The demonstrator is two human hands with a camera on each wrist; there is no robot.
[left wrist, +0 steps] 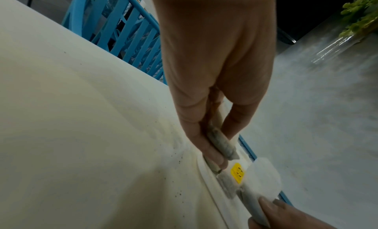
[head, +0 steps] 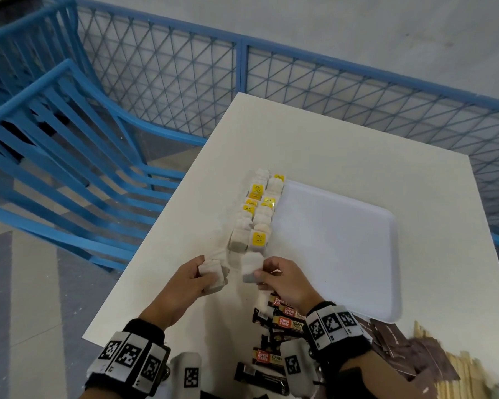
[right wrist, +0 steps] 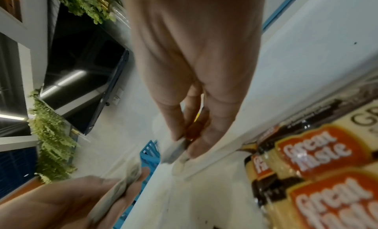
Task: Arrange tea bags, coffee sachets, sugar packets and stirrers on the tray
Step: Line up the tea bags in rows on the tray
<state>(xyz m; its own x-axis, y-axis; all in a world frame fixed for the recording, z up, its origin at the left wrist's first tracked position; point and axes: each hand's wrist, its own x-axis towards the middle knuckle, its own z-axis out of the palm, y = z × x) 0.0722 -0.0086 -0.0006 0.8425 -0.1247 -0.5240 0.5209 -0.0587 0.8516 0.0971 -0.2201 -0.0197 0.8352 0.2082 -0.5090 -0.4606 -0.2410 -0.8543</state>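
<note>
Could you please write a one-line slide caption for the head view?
Both hands, left hand and right hand, hold tea bags beside the white tray.

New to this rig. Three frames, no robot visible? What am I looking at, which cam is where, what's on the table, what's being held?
There is no robot: a person works with bare hands, wearing wristbands with printed markers. The wide picture comes from a head camera looking down; the other two come from cameras on each wrist, looking along the fingers.

On the white table lies a white tray. Its left edge carries two rows of tea bags, some with yellow tags. Nearer the person lie coffee sachets, brown packets and wooden stirrers.

The left hand grips a small stack of tea bags. The right hand pinches a single tea bag at the near end of the rows.
</note>
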